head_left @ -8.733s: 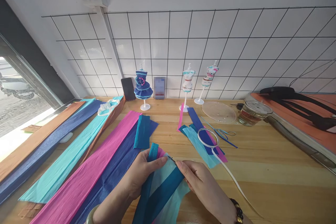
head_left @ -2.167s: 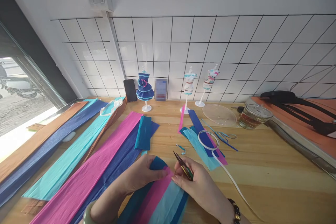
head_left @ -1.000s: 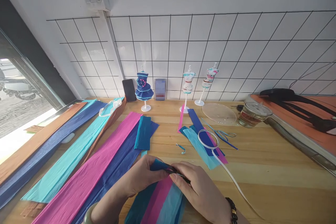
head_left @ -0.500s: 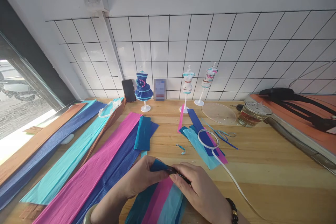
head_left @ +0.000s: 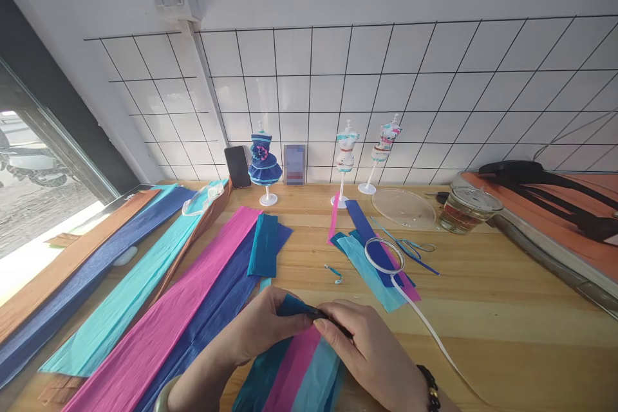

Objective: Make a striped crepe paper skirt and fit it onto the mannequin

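My left hand [head_left: 263,328] is closed, with thumb and fingers pinching a blue crepe paper strip [head_left: 292,304]. The strip runs to the right into my right hand [head_left: 364,341], which is closed too. A dark, narrow gathered length [head_left: 333,320] lies between the fingertips; whether it is folded paper or something else I cannot tell. Beneath both hands fan out layered strips in teal, pink [head_left: 292,367] and light blue [head_left: 316,376]. Past my left hand, a folded teal crepe paper piece [head_left: 263,246] rests on a long blue strip [head_left: 207,315].
Long pink [head_left: 178,296] and turquoise [head_left: 140,290] crepe strips cover the left side. At right, a tape roll [head_left: 384,255] sits on cut pieces beside scissors [head_left: 410,248]. Small dress forms [head_left: 346,151] stand near the tiled wall, with a glass jar [head_left: 468,209] farther right.
Hardly anything differs. Both hands keep their grip on the blue strip, and the whole view has shifted slightly.
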The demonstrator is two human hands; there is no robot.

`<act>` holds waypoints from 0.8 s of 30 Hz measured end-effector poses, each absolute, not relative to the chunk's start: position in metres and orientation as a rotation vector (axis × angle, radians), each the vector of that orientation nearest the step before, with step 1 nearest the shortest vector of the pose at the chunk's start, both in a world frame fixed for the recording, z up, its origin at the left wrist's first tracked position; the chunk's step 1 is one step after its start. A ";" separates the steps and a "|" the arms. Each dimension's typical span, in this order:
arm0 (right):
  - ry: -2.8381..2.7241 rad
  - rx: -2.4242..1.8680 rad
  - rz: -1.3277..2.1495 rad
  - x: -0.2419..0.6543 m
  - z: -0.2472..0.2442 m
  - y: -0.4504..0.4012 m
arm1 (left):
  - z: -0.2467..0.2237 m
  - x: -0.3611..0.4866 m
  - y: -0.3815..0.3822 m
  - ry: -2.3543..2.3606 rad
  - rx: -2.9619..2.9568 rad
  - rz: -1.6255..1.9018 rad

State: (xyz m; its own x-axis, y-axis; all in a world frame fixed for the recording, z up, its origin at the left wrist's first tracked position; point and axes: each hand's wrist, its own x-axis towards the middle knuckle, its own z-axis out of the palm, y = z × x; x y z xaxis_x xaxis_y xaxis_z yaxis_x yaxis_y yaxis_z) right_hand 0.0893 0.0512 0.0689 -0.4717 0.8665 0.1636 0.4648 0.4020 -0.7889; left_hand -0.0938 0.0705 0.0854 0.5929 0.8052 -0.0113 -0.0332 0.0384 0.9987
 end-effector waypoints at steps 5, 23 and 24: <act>-2.074 -1.135 0.902 0.089 0.069 0.051 | 0.087 -0.093 0.071 0.697 1.392 0.735; -2.071 -1.174 0.900 0.089 0.069 0.052 | 0.089 -0.094 0.070 0.639 1.316 0.749; -2.069 -1.179 0.901 0.089 0.069 0.052 | 0.089 -0.095 0.070 0.634 1.296 0.746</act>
State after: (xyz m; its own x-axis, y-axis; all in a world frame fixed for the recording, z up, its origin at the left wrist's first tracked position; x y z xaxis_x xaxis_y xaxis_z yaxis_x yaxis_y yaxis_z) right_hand 0.0892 0.0522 0.0695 -0.4359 0.8864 0.1560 0.4895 0.3789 -0.7854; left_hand -0.0945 0.0699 0.0891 0.6176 0.7865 -0.0037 -0.1307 0.1072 0.9856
